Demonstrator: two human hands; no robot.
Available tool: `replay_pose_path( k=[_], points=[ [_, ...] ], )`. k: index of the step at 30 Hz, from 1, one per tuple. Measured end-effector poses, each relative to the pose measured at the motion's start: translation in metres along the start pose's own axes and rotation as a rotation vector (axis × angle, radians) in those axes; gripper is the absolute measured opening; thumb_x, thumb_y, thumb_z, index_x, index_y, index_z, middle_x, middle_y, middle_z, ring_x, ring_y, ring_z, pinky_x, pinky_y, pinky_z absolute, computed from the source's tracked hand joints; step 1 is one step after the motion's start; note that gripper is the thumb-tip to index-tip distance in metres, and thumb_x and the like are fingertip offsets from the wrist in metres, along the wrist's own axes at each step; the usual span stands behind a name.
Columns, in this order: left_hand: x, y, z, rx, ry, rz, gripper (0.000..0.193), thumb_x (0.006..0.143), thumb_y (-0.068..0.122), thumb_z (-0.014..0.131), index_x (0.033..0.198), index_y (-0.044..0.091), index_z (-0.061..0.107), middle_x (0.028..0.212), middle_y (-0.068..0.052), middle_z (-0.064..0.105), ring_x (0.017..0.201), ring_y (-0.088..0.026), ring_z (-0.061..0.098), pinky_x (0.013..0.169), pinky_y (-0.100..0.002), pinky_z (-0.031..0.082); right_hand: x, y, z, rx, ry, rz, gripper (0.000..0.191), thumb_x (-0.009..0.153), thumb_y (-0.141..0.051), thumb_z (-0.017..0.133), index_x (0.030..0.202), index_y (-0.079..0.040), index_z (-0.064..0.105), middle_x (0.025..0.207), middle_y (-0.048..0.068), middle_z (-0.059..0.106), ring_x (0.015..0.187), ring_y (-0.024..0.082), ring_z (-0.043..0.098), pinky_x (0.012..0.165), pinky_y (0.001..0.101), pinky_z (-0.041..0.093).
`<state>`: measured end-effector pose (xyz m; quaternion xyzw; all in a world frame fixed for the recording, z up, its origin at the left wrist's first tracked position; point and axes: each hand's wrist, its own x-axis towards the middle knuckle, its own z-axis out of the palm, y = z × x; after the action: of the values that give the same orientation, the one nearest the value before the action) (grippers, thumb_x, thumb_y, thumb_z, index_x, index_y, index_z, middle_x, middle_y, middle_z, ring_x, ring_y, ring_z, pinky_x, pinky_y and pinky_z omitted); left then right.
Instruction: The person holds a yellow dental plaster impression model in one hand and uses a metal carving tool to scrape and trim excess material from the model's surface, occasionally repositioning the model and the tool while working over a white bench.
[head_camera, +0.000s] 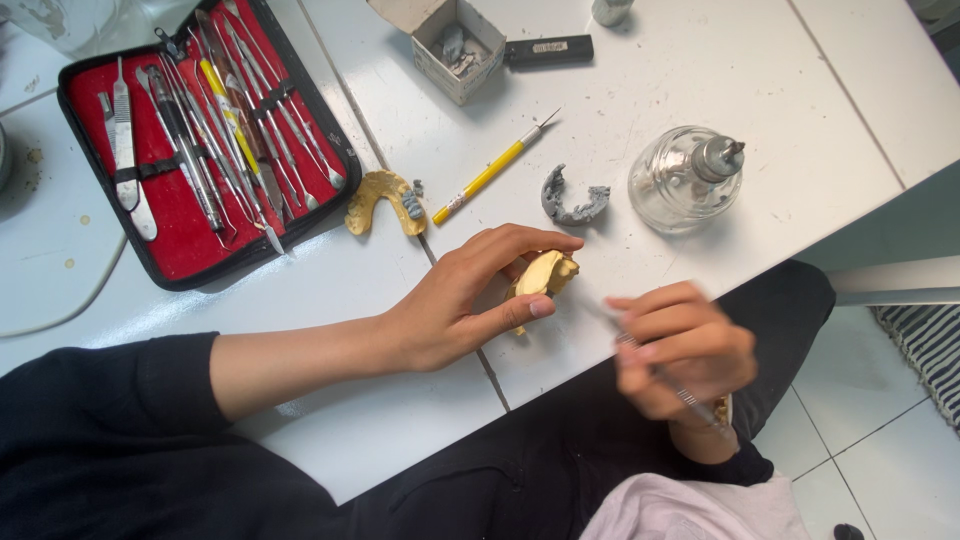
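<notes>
- The desk (700, 70) is white, made of panels with dark seams, and speckled with grey crumbs; at 4 o'clock a white tiled floor (860, 440) shows, with a striped mat (925, 350) at the right edge.
- At 10 o'clock lies an open instrument case (175, 225) lined in red, with metal tools strapped in rows.
- At 12 o'clock stands a small cardboard box (455, 50) with a black lighter (548, 50) just beside it.
- Near the middle lie a second yellow cast (380, 197), a yellow-handled knife (495, 170) and a grey wax arch (572, 200); a glass spirit lamp (685, 180) stands at 2 o'clock.
- The left hand (450, 310) has its grip clamped on a yellow dental cast (545, 275), thumb below and fingers curled over the top, just above the desk near the centre.
- The right hand (680, 350), blurred, has its grip closed around a thin metal instrument (660, 375), whose tip points toward the cast at 9 o'clock of that hand.
</notes>
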<state>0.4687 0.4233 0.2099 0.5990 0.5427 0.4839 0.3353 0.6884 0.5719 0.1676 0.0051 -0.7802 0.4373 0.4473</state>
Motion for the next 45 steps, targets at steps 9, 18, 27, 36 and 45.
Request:
replay_pose_path(
  k=[9,18,27,36,45],
  points=[
    [-0.002,-0.002,0.0,-0.001,0.0,0.03,0.053,0.105,0.041,0.061,0.15,0.014,0.053,0.136,-0.007,0.063,0.12,-0.018,0.061,0.097,-0.033,0.053,0.007,-0.006,0.017,-0.24,-0.14,-0.057,0.03,0.073,0.004,0.077,0.08,-0.01,0.052,0.077,0.004,0.068,0.081,0.02,0.073,0.069,0.0315,0.064],
    [-0.001,-0.004,0.001,0.007,-0.004,0.018,0.054,0.105,0.042,0.06,0.15,0.015,0.053,0.133,-0.006,0.064,0.113,-0.017,0.061,0.094,-0.032,0.054,0.004,-0.004,0.015,-0.286,-0.173,-0.077,0.031,0.075,0.001,0.08,0.081,-0.011,0.053,0.078,0.004,0.07,0.083,0.02,0.075,0.063,0.029,0.059],
    [-0.002,-0.006,0.002,0.007,-0.003,0.018,0.054,0.105,0.044,0.059,0.15,0.015,0.053,0.135,-0.006,0.064,0.116,-0.017,0.062,0.095,-0.032,0.055,0.003,-0.002,0.015,-0.283,-0.168,-0.082,0.03,0.076,0.001,0.08,0.081,-0.011,0.053,0.078,0.004,0.07,0.083,0.02,0.074,0.063,0.0286,0.06],
    [-0.002,-0.009,0.003,0.017,-0.006,0.027,0.054,0.106,0.045,0.058,0.151,0.015,0.052,0.136,-0.007,0.063,0.12,-0.018,0.063,0.096,-0.033,0.055,0.002,0.0,0.015,-0.305,-0.177,-0.099,0.03,0.074,0.0,0.08,0.08,-0.012,0.053,0.077,0.003,0.071,0.083,0.02,0.074,0.061,0.0289,0.059],
    [-0.002,-0.007,0.001,0.014,-0.008,0.03,0.054,0.106,0.044,0.059,0.151,0.014,0.052,0.135,-0.007,0.063,0.12,-0.018,0.062,0.097,-0.033,0.055,0.001,0.0,0.016,-0.284,-0.172,-0.1,0.029,0.075,0.001,0.08,0.082,-0.012,0.054,0.078,0.003,0.07,0.083,0.02,0.074,0.064,0.0295,0.061]
  ],
)
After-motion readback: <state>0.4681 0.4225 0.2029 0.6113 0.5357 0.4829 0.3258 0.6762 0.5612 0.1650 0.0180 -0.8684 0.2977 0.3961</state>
